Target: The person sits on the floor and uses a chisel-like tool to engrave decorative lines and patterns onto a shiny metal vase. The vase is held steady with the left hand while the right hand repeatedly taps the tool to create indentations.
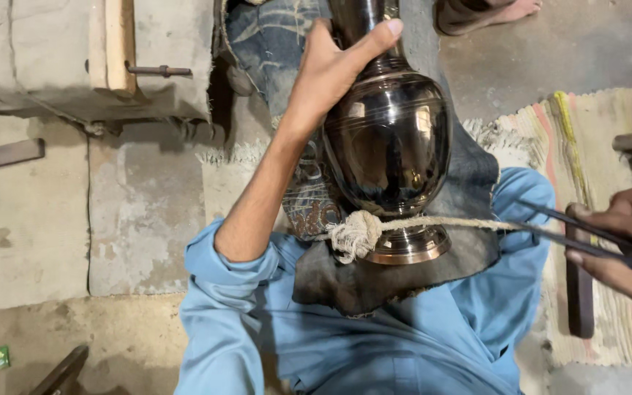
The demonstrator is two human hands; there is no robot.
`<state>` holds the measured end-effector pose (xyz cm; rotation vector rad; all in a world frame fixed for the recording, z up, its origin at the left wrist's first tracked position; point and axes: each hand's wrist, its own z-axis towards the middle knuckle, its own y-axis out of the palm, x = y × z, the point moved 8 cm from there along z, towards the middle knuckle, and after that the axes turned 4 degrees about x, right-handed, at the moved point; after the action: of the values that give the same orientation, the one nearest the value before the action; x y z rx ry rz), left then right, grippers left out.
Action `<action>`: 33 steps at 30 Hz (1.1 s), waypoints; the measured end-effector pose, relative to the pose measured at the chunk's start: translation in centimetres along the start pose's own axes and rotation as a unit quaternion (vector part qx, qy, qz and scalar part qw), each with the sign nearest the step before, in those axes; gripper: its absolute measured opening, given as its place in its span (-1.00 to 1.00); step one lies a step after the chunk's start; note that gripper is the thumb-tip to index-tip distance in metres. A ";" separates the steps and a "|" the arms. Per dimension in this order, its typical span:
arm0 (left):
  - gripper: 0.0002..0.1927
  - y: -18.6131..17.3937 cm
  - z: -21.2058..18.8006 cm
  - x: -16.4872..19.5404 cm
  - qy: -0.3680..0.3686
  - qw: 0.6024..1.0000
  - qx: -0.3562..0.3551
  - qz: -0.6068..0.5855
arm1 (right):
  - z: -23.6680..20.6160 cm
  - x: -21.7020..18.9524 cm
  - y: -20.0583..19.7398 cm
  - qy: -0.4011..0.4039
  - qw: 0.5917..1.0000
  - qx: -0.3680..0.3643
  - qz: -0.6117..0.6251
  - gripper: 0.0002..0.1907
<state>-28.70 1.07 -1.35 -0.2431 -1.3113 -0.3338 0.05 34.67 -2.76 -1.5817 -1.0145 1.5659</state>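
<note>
A dark, shiny metal vase (388, 146) lies on a dark cloth (469, 249) over my lap, its foot toward me. My left hand (334, 62) grips the vase's narrow neck near the top of the view. A pale rope (360, 232) is knotted around the vase's stem just above the foot and runs off to the right. At the right edge my right hand (623, 238) is closed on a thin dark metal tool (572, 230) that points toward the rope.
I sit on a concrete floor in light blue clothes. A striped woven mat (601, 132) lies at right, with a dark bar (581, 300) on it. A concrete block with a wooden strip and a bolt (156, 71) is at top left. Someone's bare foot (510, 11) shows at top.
</note>
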 end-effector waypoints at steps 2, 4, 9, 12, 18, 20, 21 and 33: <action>-0.41 0.1 0.0 -0.5 -0.015 0.999 -0.029 -0.038 | -0.6 -2.2 -0.8 -0.068 0.995 0.069 0.021 -0.57; -0.35 0.0 -0.1 -1.0 -0.036 0.993 -0.074 -0.086 | -0.7 -1.6 -0.6 -0.023 0.996 0.072 0.048 -0.61; -0.29 0.1 -0.6 -2.0 -0.071 0.979 -0.066 -0.179 | -0.6 1.2 0.7 0.201 0.974 0.019 0.106 -0.52; -0.29 0.3 -1.3 -2.2 -0.061 0.978 -0.028 -0.196 | -0.4 -2.8 -0.9 0.111 0.991 0.058 0.044 -0.43; -0.23 -1.7 -2.1 -0.5 0.008 0.995 0.076 0.063 | 1.2 -13.7 -3.7 -0.106 0.992 0.072 -0.002 -0.38; -0.19 -2.9 -3.5 1.8 0.055 0.977 0.114 0.170 | 2.0 -14.4 -3.5 -0.018 0.997 0.069 -0.025 -0.49; -0.17 -3.2 -5.2 3.0 0.078 0.973 0.112 0.186 | 2.3 -14.6 -3.3 0.026 0.997 0.068 -0.035 -0.54; 0.04 6.0 -15.7 9.6 0.231 0.866 0.106 0.430 | 2.1 -22.6 -5.0 -0.183 0.968 0.139 -0.096 -0.61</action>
<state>-10.21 -0.04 4.28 -0.4988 -0.6522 0.4929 -1.77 16.87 12.15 -0.9958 -1.0477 1.8090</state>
